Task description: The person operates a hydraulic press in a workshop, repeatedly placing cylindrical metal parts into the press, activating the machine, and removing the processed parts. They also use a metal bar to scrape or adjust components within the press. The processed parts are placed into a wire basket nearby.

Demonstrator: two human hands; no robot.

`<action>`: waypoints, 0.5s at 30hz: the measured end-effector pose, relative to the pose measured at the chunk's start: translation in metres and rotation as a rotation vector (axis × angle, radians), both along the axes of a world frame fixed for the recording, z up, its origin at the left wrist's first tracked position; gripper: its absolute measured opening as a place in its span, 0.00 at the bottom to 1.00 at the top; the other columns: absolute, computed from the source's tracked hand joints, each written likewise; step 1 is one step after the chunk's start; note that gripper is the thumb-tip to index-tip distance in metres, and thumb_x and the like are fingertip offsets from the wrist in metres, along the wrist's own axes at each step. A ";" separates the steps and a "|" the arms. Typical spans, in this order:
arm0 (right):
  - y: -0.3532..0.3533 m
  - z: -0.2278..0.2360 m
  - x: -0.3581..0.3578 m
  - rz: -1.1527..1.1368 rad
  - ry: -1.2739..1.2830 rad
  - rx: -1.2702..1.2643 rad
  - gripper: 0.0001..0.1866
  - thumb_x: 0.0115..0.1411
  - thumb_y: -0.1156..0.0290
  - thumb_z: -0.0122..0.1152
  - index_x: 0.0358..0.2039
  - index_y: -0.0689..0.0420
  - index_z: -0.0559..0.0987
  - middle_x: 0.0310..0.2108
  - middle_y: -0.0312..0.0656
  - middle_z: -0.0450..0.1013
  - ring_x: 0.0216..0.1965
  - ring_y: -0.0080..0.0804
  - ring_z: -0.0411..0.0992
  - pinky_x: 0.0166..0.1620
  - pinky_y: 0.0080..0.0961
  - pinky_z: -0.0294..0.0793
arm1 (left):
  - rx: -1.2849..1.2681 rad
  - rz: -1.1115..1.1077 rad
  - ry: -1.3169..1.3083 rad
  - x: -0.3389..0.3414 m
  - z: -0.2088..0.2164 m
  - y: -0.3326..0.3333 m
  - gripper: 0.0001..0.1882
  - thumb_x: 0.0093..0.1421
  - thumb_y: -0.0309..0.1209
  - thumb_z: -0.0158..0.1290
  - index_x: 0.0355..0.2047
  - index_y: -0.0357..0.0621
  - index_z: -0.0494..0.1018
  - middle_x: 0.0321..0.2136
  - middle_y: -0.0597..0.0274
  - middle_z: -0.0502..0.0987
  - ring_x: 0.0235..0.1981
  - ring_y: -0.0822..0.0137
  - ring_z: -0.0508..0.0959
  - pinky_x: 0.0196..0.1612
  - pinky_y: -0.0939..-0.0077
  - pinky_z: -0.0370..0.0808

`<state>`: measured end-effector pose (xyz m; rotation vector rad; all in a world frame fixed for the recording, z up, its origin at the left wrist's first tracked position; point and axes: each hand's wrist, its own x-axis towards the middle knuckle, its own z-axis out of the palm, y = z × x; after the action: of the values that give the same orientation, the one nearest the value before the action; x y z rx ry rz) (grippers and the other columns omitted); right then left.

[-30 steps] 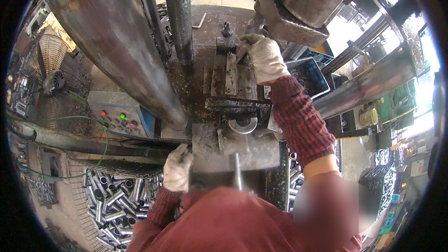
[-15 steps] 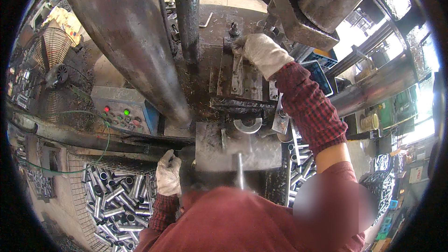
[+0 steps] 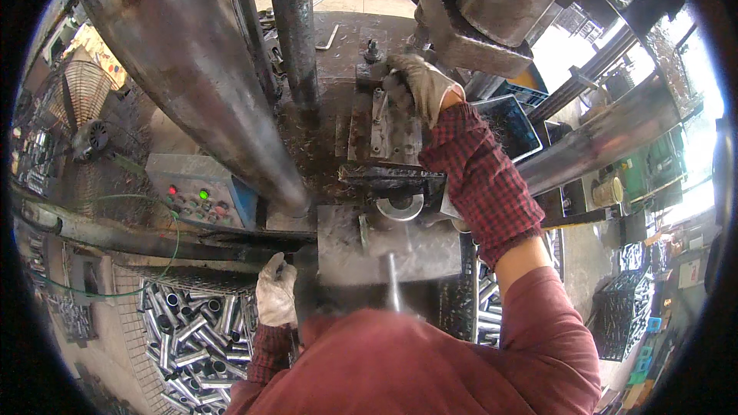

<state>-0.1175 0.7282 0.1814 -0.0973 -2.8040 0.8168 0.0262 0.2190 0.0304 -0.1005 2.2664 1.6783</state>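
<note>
My right hand (image 3: 427,86), in a soiled off-white work glove, reaches forward over the metal die block (image 3: 400,134) of the press. Its fingers bend down at the back of the block; whatever lies in them is hidden by the glove. My left hand (image 3: 276,292), gloved too, stays low beside the left edge of a flat steel plate (image 3: 346,257). Those fingers are curled in, and I cannot make out anything in them. On the plate's far side lies a half-ring metal piece (image 3: 400,210). A shiny rod (image 3: 393,280) points from the plate toward me.
Thick steel columns (image 3: 192,77) rise at the left. A control box (image 3: 204,188) with lit red and green lamps stands beside them. Cut metal tubes (image 3: 196,338) fill a mesh bin at lower left. A blue crate (image 3: 511,127) sits right of the die, under a heavy overhanging arm (image 3: 473,38).
My view has shifted slightly. My right hand has turned at the wrist and sits a little farther right over the die block. My left hand stays in place.
</note>
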 end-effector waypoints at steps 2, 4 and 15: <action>-0.014 0.000 0.012 -0.027 0.446 0.105 0.14 0.70 0.65 0.67 0.51 0.58 0.86 0.38 0.42 0.85 0.38 0.38 0.81 0.45 0.37 0.80 | 0.023 -0.024 -0.012 -0.003 -0.006 0.000 0.21 0.71 0.26 0.62 0.62 0.32 0.77 0.48 0.58 0.82 0.47 0.68 0.80 0.55 0.73 0.78; -0.023 0.006 0.014 -0.081 0.418 0.257 0.16 0.68 0.65 0.68 0.53 0.59 0.85 0.42 0.47 0.84 0.42 0.43 0.82 0.47 0.38 0.81 | 0.093 -0.026 -0.061 -0.007 -0.010 0.001 0.21 0.71 0.26 0.62 0.62 0.33 0.77 0.47 0.59 0.82 0.46 0.69 0.80 0.55 0.73 0.78; -0.016 0.045 0.020 0.077 -0.219 -0.198 0.21 0.81 0.64 0.51 0.63 0.66 0.78 0.57 0.48 0.80 0.56 0.44 0.81 0.55 0.37 0.84 | 0.071 -0.020 0.038 0.000 0.002 -0.004 0.21 0.71 0.25 0.62 0.62 0.34 0.77 0.46 0.61 0.81 0.44 0.71 0.79 0.53 0.74 0.78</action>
<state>-0.0978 0.7118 0.2268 -0.1183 -2.9347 1.1675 0.0259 0.2153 0.0327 -0.0303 2.2243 1.7630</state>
